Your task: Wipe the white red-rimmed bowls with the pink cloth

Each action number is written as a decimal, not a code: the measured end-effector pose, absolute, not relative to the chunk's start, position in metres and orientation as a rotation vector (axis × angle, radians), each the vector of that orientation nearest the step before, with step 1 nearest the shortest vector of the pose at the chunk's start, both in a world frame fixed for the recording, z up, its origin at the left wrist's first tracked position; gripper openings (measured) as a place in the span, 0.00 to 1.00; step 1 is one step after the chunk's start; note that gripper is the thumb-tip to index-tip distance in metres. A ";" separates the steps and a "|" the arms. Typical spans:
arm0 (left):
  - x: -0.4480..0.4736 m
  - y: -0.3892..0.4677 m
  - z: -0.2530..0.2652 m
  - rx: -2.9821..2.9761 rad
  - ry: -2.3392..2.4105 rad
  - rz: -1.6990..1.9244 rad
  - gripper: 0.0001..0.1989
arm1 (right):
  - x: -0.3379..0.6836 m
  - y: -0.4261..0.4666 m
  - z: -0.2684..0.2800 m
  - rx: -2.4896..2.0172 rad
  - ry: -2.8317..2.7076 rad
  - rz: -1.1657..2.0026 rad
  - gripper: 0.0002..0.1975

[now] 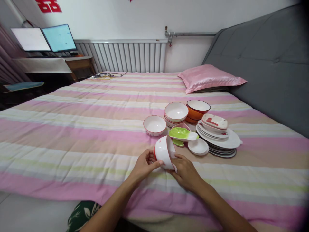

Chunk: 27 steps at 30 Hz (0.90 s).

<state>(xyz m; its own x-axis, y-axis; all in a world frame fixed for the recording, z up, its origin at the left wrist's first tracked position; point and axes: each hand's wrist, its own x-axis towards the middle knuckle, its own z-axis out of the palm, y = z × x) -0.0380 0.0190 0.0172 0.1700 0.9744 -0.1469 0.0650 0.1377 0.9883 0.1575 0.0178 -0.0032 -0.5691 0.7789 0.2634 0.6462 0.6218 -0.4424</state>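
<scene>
A white bowl (162, 152) with a red rim and red foot is tipped on its side above the bed's front part, its mouth facing right. My left hand (145, 163) holds it from the left, thumb along the outer wall and fingers around the foot. On the other side, my right hand (184, 170) grips the rim, with fingers reaching inside and the thumb below. Something whitish shows by those fingers; I cannot make out what it is. Just beyond lie a green-and-white leaf-shaped dish (182, 133) and a small white saucer (198, 147).
A single white bowl (154, 126), stacked white bowls (176, 112) and orange bowls (196, 113) stand behind. Right of them, stacked plates (233, 139) carry a rectangular dish (214, 122). A pink pillow (210, 77) lies on the striped bedspread (72, 135); cables (108, 75) lie far left.
</scene>
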 end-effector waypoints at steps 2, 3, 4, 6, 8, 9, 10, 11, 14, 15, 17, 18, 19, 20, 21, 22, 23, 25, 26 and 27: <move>-0.038 0.019 0.017 1.225 1.185 0.950 0.25 | 0.158 0.018 -0.004 -1.130 -2.411 0.421 0.10; -0.038 0.019 0.017 1.227 1.188 0.949 0.25 | 0.158 0.018 -0.004 -1.130 -2.408 0.423 0.10; -0.038 0.019 0.017 1.228 1.188 0.948 0.25 | 0.158 0.018 -0.005 -1.128 -2.404 0.424 0.10; -0.038 0.019 0.017 1.223 1.184 0.949 0.25 | 0.158 0.018 -0.005 -1.123 -2.397 0.427 0.10; -0.038 0.019 0.017 1.218 1.182 0.951 0.26 | 0.157 0.018 -0.006 -1.112 -2.399 0.430 0.10; -0.038 0.019 0.017 1.217 1.183 0.953 0.26 | 0.157 0.018 -0.005 -1.105 -2.400 0.431 0.09; -0.038 0.019 0.017 1.215 1.182 0.955 0.25 | 0.157 0.017 -0.005 -1.102 -2.395 0.432 0.08; -0.038 0.019 0.017 1.213 1.182 0.962 0.25 | 0.157 0.016 -0.003 -1.099 -2.384 0.441 0.06; -0.037 0.018 0.019 1.195 1.187 0.992 0.23 | 0.156 0.012 0.003 -1.103 -2.307 0.531 0.05; -0.036 0.017 0.020 1.186 1.193 0.999 0.22 | 0.156 0.010 0.006 -1.116 -2.271 0.573 0.07; -0.036 0.016 0.022 1.166 1.199 1.008 0.21 | 0.154 0.007 0.011 -1.155 -2.192 0.659 0.12; -0.035 0.016 0.022 1.155 1.198 1.012 0.21 | 0.153 0.006 0.013 -1.177 -2.155 0.696 0.13; -0.035 0.015 0.023 1.144 1.195 1.015 0.21 | 0.152 0.006 0.014 -1.194 -2.128 0.733 0.14; -0.036 0.015 0.023 1.135 1.193 1.018 0.21 | 0.151 0.006 0.015 -1.201 -2.118 0.772 0.14; -0.036 0.015 0.024 1.127 1.191 1.019 0.21 | 0.151 0.006 0.015 -1.202 -2.125 0.807 0.14; -0.036 0.015 0.024 1.122 1.189 1.017 0.21 | 0.151 0.006 0.015 -1.199 -2.145 0.829 0.14; -0.037 0.014 0.024 1.121 1.186 1.011 0.22 | 0.151 0.006 0.015 -1.197 -2.173 0.834 0.12; -0.038 0.014 0.024 1.124 1.178 1.000 0.22 | 0.153 0.008 0.013 -1.182 -2.252 0.800 0.08; -0.038 0.014 0.023 1.128 1.172 0.997 0.23 | 0.155 0.009 0.012 -1.168 -2.296 0.769 0.08; -0.039 0.014 0.023 1.132 1.169 0.995 0.23 | 0.156 0.010 0.011 -1.154 -2.339 0.738 0.09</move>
